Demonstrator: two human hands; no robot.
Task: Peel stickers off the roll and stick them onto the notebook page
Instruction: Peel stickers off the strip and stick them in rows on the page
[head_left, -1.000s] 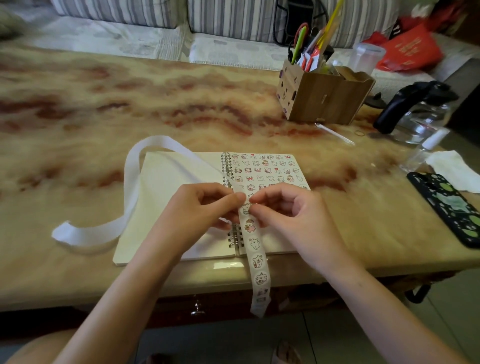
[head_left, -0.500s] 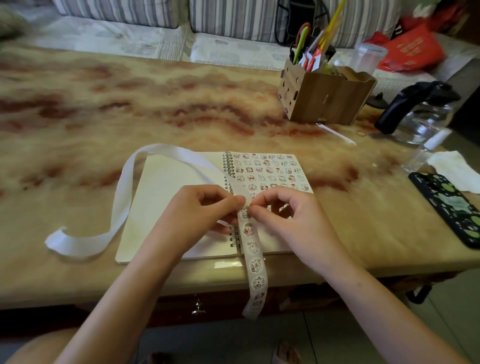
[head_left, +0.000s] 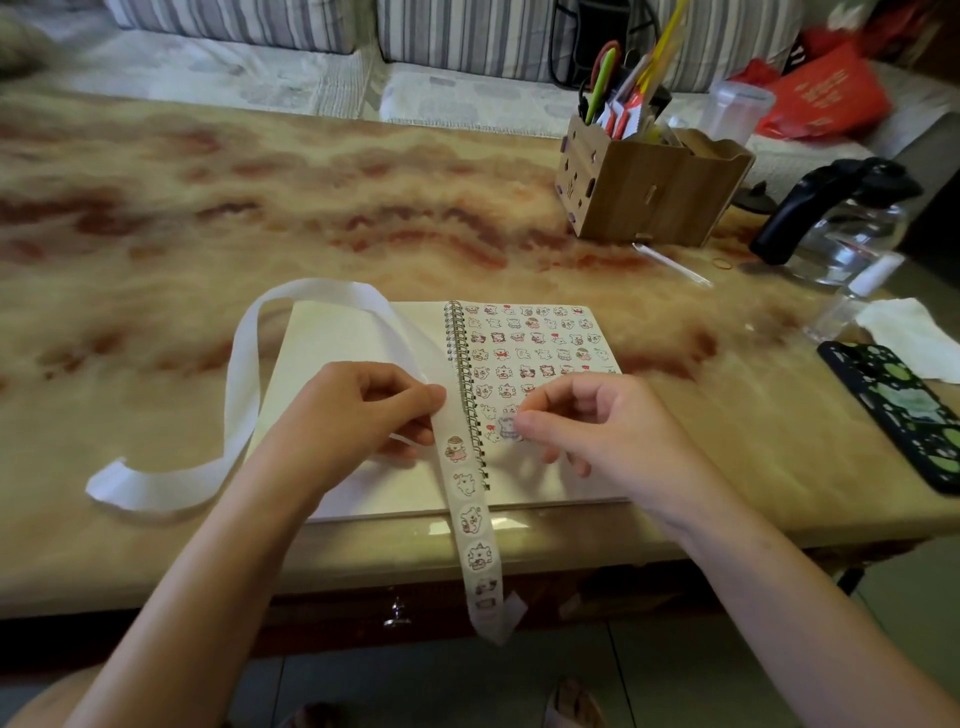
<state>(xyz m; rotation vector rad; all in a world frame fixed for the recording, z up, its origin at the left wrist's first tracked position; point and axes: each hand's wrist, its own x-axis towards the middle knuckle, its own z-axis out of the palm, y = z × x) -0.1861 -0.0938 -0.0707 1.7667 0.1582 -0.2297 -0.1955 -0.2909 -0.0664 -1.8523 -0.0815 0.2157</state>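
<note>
Head: left hand (head_left: 353, 415) pinches strip (head_left: 470, 519), right hand (head_left: 597, 431) sticker (head_left: 508, 427).

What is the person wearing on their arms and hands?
Nothing that shows. The left hand and the right hand are bare, with no gloves or rings. The left forearm and the right forearm are bare too: no sleeves, watch or bracelet in view.

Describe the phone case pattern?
Phone case: black with green and pale blotches. Seen in the head view.
</note>
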